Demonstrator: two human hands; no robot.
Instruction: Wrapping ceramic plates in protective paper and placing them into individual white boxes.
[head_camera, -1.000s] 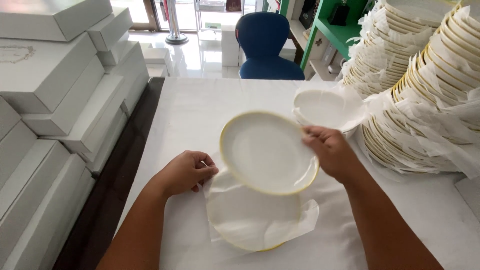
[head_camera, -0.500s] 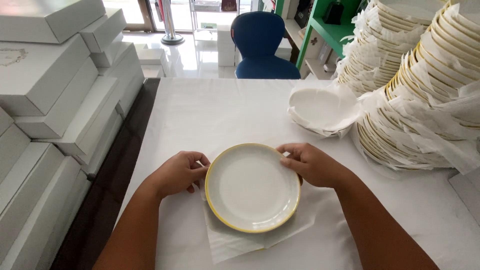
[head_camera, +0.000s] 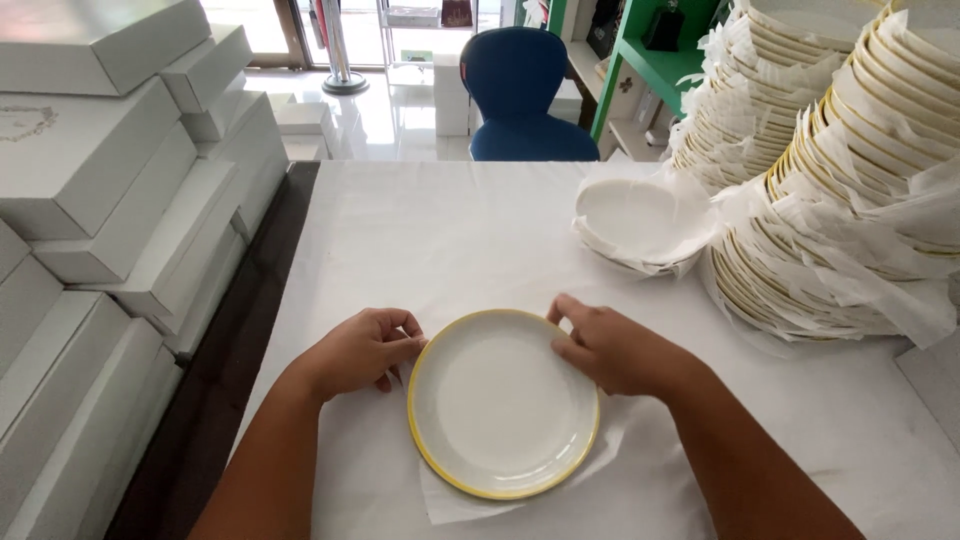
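Observation:
A white plate with a yellow-gold rim (head_camera: 500, 405) lies flat on a sheet of white tissue paper (head_camera: 450, 500) on the white table. My left hand (head_camera: 358, 350) rests at the plate's left edge, fingers curled, touching the rim. My right hand (head_camera: 610, 348) lies on the plate's upper right rim, thumb and fingers pinching it.
A small stack of paper-wrapped plates (head_camera: 640, 225) sits behind the right hand. Tall stacks of plates layered with tissue (head_camera: 850, 190) fill the right side. White flat boxes (head_camera: 110, 190) are piled along the left. A blue chair (head_camera: 525, 95) stands at the table's far end.
The plate was held tilted above the tissue paper; it has come down flat onto the paper and nearer to me, with both hands following its rim.

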